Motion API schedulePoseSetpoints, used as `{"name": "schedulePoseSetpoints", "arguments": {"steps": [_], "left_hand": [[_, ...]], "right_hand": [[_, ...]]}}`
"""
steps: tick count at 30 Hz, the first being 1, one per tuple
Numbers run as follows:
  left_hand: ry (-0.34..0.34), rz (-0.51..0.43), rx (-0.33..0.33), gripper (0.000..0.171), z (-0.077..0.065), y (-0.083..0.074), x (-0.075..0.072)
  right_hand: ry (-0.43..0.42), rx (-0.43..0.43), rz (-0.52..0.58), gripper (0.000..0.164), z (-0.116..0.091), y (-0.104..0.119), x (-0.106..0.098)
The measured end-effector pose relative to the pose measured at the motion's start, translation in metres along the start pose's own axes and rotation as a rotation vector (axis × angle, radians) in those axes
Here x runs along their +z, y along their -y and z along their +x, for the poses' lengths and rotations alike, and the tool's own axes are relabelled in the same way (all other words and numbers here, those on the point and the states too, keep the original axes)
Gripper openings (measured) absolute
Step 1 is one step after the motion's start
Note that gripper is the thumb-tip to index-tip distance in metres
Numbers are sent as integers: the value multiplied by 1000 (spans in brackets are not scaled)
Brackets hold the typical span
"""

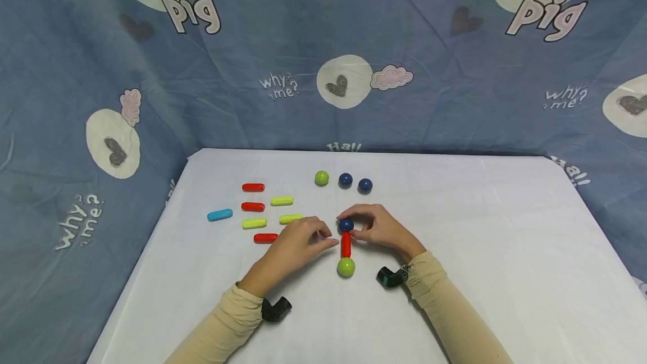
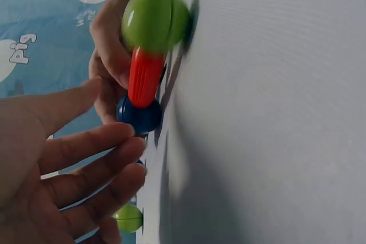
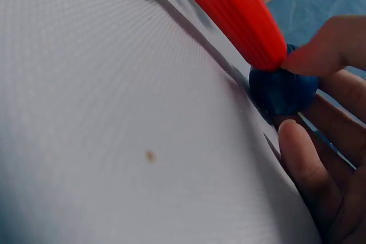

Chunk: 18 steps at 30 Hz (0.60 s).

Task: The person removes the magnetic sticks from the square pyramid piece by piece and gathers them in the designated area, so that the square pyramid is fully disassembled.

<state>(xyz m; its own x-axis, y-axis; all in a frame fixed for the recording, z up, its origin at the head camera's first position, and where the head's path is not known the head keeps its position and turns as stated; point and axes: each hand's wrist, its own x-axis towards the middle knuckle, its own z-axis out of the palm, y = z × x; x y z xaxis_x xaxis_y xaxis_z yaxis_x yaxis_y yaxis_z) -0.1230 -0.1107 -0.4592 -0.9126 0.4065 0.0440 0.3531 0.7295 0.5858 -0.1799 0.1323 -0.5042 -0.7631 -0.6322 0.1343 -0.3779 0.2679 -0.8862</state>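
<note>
On the table, a red stick point(image 1: 346, 245) joins a lime-green ball point(image 1: 346, 267) at its near end to a dark blue ball point(image 1: 346, 225) at its far end. My right hand point(image 1: 378, 226) holds the blue ball, with the thumb on one side and fingers curled around the other. In the right wrist view the thumb point(image 3: 326, 50) lies against the blue ball point(image 3: 283, 91) beside the stick's end. My left hand point(image 1: 302, 241) is just left of the stick, its fingers loosely bent and holding nothing.
Left of the hands lie several loose sticks: red ones point(image 1: 253, 206), yellow-green ones point(image 1: 254, 223) and a light blue one point(image 1: 219, 215). Farther back sit a green ball point(image 1: 321, 178) and two dark blue balls, one point(image 1: 345, 180) beside the other point(image 1: 365, 186). A patterned blue cloth point(image 1: 429, 117) hangs behind the table.
</note>
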Motion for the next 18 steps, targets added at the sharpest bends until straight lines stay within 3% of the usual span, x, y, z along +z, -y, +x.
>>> {"name": "schedulePoseSetpoints", "arguments": {"steps": [7, 18], "left_hand": [[49, -13, -29, 20, 0, -2, 2], [101, -40, -79, 15, 1, -1, 3]], "right_hand": [[-55, 46, -37, 33, 1, -1, 3], [-25, 74, -35, 32, 1, 1, 2]]}}
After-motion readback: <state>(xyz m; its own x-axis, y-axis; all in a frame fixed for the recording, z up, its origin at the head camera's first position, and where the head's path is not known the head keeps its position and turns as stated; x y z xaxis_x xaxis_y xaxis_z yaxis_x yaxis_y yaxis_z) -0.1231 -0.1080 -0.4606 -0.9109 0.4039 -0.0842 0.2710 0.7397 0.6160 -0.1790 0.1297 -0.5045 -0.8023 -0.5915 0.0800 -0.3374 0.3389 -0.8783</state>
